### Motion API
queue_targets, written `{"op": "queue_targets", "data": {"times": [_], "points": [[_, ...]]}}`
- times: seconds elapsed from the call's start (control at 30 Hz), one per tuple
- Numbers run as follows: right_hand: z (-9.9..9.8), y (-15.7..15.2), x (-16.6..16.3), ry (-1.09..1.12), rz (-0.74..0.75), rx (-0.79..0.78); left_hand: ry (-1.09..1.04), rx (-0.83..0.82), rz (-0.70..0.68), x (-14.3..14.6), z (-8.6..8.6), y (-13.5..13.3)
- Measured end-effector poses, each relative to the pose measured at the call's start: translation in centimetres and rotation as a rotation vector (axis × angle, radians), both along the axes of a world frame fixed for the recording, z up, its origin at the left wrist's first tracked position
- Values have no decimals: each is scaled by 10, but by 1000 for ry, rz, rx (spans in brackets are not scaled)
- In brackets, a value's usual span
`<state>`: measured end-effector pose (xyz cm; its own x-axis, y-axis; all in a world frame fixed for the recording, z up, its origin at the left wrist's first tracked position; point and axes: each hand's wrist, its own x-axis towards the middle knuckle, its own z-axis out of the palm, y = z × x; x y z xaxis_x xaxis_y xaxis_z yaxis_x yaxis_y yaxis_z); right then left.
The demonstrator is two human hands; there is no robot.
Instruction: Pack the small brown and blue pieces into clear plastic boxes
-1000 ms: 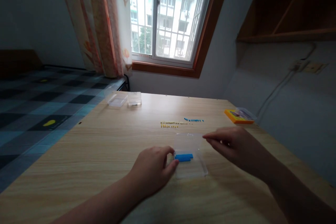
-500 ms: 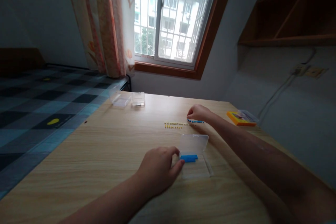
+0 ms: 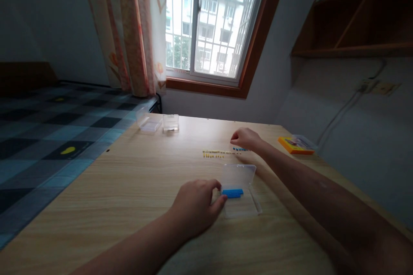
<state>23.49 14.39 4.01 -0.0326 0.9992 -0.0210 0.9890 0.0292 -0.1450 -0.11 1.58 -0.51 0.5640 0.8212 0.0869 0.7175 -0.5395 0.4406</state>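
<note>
A small clear plastic box (image 3: 241, 208) lies open on the wooden table (image 3: 129, 189), with several blue sticks (image 3: 232, 193) stacked inside it. My left hand (image 3: 196, 208) rests curled against the box's left side, thumb touching its edge. My right hand (image 3: 247, 138) is stretched out to the far middle of the table, fingers pinched down over a row of blue sticks (image 3: 241, 149). A row of yellow sticks (image 3: 214, 153) lies just left of them. What the pinched fingers hold is hidden.
Two clear plastic boxes (image 3: 149, 123) (image 3: 171, 122) stand at the table's far left corner. An orange box with a clear lid (image 3: 295, 144) lies at the far right by the wall. A bed with a checked cover (image 3: 48, 133) borders the table's left edge.
My right hand has reached from beside the open box out to the row of blue sticks and pinched down there. My left hand has stayed on the box.
</note>
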Motion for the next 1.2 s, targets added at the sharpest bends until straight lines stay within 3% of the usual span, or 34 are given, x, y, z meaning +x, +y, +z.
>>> {"op": "queue_targets", "data": {"times": [0.17,0.23,0.33,0.4,0.53,0.77,1.2], "points": [[34,-70,24,153,145,192,1,-2,-4,0,-1,1],[43,-109,31,321,355,268,0,-5,-5,0,-2,1],[43,-157,30,339,533,148,4,-8,-3,1,-1,1],[35,-173,22,262,598,54,11,-13,5,1,0,1],[11,-171,9,74,648,-1,17,-19,10,2,2,0],[-12,-156,8,21,685,-48,12,-21,6,2,1,1],[4,-163,15,54,719,-74,8,-9,0,1,-3,2]]}}
